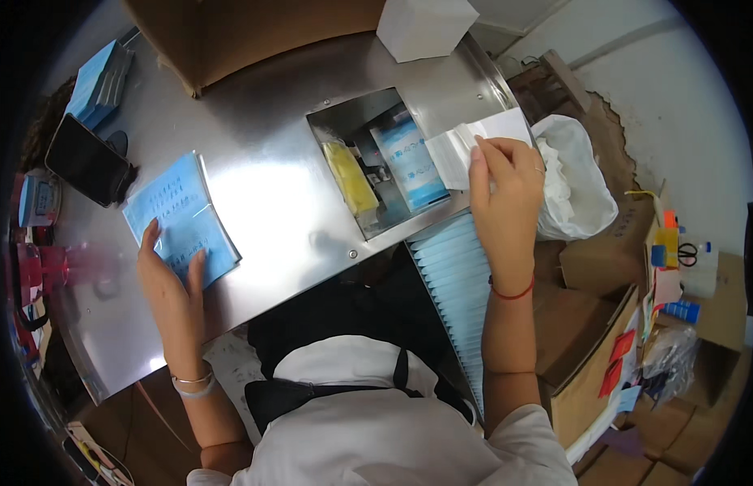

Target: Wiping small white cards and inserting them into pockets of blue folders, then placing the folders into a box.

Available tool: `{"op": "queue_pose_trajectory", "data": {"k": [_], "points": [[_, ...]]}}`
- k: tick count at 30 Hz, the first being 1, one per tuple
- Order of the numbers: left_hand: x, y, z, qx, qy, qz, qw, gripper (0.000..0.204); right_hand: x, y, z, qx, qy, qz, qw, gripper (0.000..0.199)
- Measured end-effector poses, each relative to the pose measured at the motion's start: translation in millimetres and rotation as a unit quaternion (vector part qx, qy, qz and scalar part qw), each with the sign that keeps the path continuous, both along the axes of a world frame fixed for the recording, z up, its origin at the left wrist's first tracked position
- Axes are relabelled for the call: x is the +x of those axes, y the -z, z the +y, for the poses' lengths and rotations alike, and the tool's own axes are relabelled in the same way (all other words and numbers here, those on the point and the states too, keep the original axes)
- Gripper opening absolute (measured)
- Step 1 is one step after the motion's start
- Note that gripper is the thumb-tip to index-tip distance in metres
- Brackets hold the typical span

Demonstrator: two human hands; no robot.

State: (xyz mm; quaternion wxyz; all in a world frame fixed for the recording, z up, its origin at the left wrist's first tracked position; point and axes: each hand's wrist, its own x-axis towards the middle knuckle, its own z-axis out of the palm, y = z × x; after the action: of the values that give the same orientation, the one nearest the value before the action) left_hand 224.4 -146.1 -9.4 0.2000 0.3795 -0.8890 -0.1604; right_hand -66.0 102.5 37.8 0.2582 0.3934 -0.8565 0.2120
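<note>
Head view, read from the left: a black phone [87, 160] and a stack of blue packets [99, 81] lie at the far edge of the steel table [271, 202]. Nearer, the left hand [172, 279] rests flat, fingers spread, on a small pile of blue sachets [180, 215], pinning it rather than gripping. Mid-table, a square opening [376, 162] shows a yellow part and one blue sachet inside. To the right, the right hand [506, 194] pinches a white folded sheet [474, 146] at the opening's edge. Feeding appears to be the step in hand; the next move likely needs that sheet aligned squarely over the slot.
</note>
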Motion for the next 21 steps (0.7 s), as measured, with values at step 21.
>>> {"op": "queue_pose_trajectory", "data": {"k": [21], "points": [[-67.0,-2.3,64.4,0.002,0.257,-0.022,0.966,0.042,114.4,38.9,-24.2,0.056,-0.364,-0.099,0.924,0.027]]}}
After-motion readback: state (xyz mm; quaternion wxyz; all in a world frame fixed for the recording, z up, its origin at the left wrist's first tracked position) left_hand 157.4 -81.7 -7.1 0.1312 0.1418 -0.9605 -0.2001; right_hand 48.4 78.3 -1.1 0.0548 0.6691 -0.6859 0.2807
